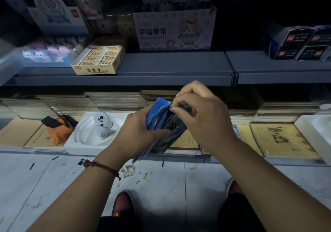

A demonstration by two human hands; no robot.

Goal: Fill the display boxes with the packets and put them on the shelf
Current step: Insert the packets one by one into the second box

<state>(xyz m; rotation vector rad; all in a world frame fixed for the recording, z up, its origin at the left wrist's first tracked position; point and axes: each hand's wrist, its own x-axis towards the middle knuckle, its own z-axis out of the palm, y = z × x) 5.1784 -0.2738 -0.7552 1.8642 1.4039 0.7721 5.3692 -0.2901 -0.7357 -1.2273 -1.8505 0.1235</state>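
A stack of glossy blue packets [162, 122] is held at chest height in front of the lower shelf. My left hand [138, 129] grips the stack from below and the left, thumb across its front. My right hand [198, 113] curls over the top right of the stack and pinches the upper edges of the packets. A few packets fan out downward under my left wrist. The grey upper shelf [161, 65] runs across the view above my hands. On it stand a "Finger Bandage" display box [174, 30] and a yellow eraser box [99, 60].
The lower shelf holds flat yellowish certificate covers [279, 138], a white tray with a white controller [103, 124] and an orange and black pouch [59, 128]. Dark boxes [300, 43] sit at the upper right. Scraps litter the tiled floor by my red shoes [122, 203].
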